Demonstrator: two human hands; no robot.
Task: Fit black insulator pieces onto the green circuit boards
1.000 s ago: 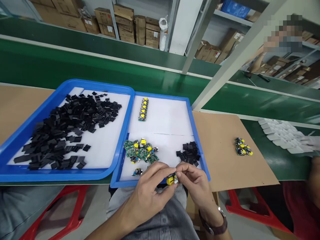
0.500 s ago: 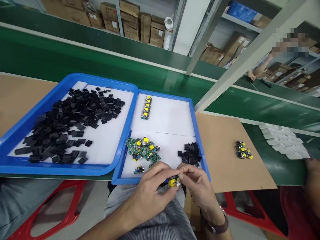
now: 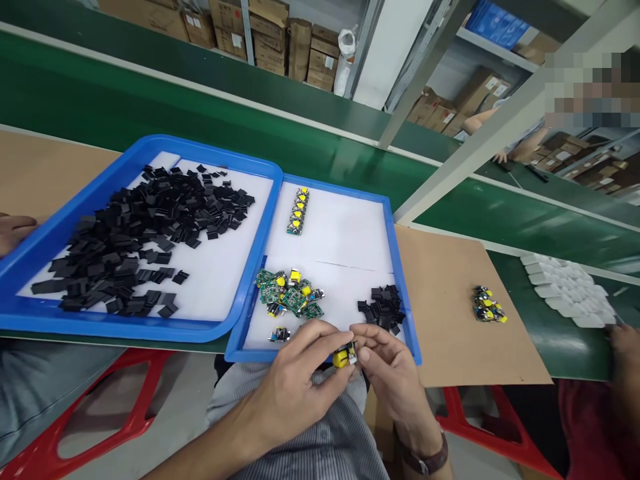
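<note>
My left hand (image 3: 305, 370) pinches a small circuit board (image 3: 343, 358) with a yellow block-shaped component between thumb and fingers, just over the near edge of the right tray. Closed around the board's right end are the fingertips of my right hand (image 3: 393, 367); a dark edge shows along its top, too small to make out. Beyond my hands lies a pile of green circuit boards (image 3: 287, 293) with yellow components, and a single board (image 3: 279, 335) sits nearer. A small heap of black pieces (image 3: 383, 308) is beside my right hand. Farther back stands a row of joined boards (image 3: 299, 211).
A larger blue tray (image 3: 200, 331) on the left holds many flat black pieces (image 3: 150, 220). On cardboard to the right sits a cluster of boards (image 3: 489, 305), with white trays (image 3: 570, 290) beyond. Other people's hands show at the left (image 3: 15, 230) and right (image 3: 625, 347) edges.
The camera view has shifted slightly. Both hands keep hold of the board, which has turned a little. Another person's hand has come into view at the left edge.
</note>
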